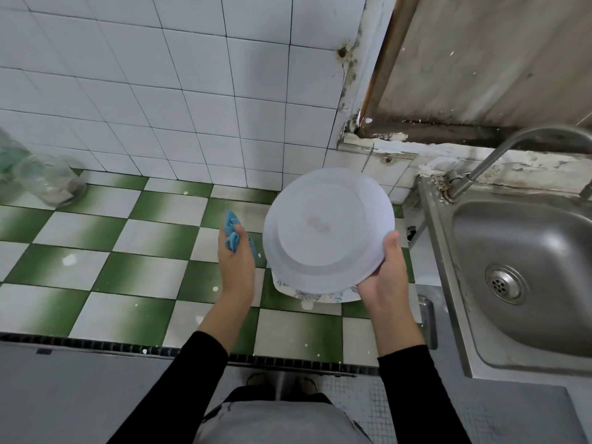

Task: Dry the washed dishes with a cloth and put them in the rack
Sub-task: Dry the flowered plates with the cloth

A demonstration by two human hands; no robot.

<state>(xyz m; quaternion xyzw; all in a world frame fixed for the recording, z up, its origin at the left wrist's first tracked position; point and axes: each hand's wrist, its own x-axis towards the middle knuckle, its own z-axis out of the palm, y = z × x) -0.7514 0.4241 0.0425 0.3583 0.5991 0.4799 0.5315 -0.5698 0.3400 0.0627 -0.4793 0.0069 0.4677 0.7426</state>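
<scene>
Your right hand grips the white plate by its lower right rim, thumb curled over the edge, holding it tilted above the green-and-white tiled counter with its underside facing you (a faint stamp shows at the centre). Your left hand clutches the blue cloth, just beside the plate's left edge. A flowered plate lies on the counter beneath, left of the steel sink.
</scene>
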